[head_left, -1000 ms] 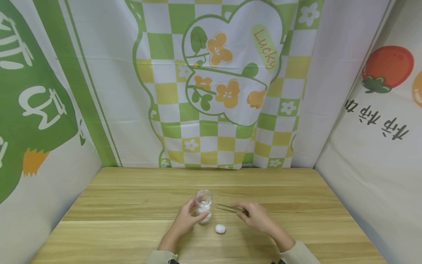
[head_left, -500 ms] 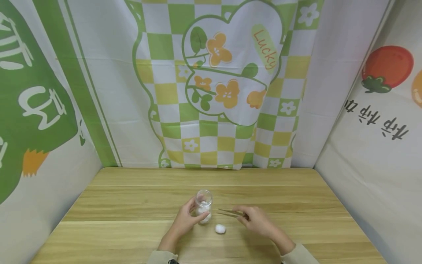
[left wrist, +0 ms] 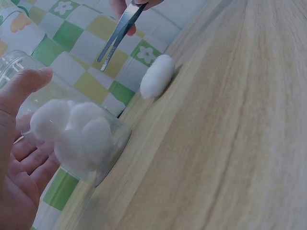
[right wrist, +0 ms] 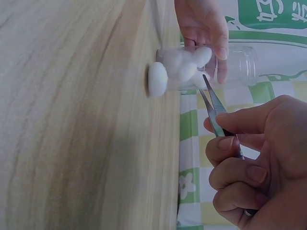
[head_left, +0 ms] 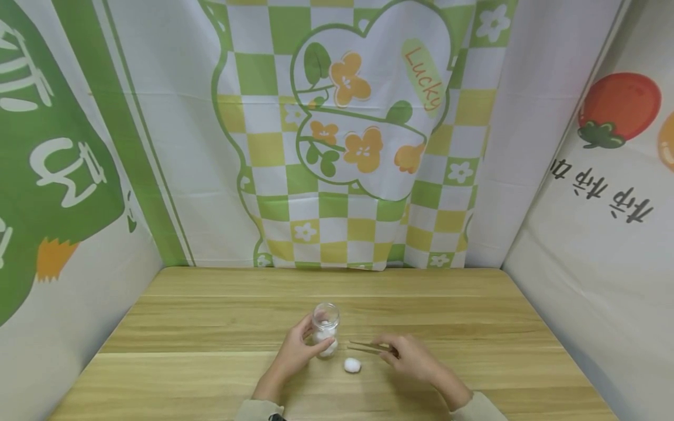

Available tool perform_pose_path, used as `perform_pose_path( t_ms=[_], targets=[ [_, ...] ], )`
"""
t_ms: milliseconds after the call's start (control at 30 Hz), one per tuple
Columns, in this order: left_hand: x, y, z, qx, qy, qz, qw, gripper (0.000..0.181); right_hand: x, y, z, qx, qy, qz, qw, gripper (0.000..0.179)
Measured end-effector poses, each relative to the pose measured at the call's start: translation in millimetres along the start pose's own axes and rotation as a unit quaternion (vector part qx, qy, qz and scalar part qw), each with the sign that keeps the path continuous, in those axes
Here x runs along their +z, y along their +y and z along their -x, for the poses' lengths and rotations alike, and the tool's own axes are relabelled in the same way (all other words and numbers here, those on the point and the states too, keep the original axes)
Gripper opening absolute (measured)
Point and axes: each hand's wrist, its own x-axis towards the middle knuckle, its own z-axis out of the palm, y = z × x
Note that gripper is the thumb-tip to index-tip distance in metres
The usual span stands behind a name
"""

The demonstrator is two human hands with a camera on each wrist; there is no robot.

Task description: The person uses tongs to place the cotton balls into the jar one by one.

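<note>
My left hand [head_left: 293, 351] holds a clear jar [head_left: 326, 314] upright on the table, thumb on one side and fingers on the other. Several white cotton balls [left wrist: 72, 134] fill the jar's lower part, and its mouth is uncovered. A single cotton ball [head_left: 352, 365] lies on the wood just right of the jar, toward me. Pinched in my right hand [head_left: 413, 358] are metal tweezers [head_left: 372, 348], pointing left. Their tips stand apart with nothing between them, above the table and close to the loose cotton ball, as the right wrist view [right wrist: 213, 105] also shows.
The wooden table [head_left: 210, 316] reaches back to a green and yellow checked curtain [head_left: 337, 234]. Printed white cloths hang along the left and right sides, such as the right cloth [head_left: 590, 280] with a tomato picture.
My right hand has lowered the tweezers toward me, bringing their tips nearer to the loose cotton ball. The left hand, jar and cotton balls stay where they were.
</note>
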Motion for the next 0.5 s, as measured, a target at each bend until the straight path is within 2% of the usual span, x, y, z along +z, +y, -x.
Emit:
perform_pose_path(
  t_ms=[500],
  targets=[
    [0.1, 1.7, 0.2, -0.003, 0.000, 0.000, 1.0000, 0.073, 1.4, 5.6, 7.0, 0.003, -0.013, -0.003, 0.9999, 0.026]
  ],
)
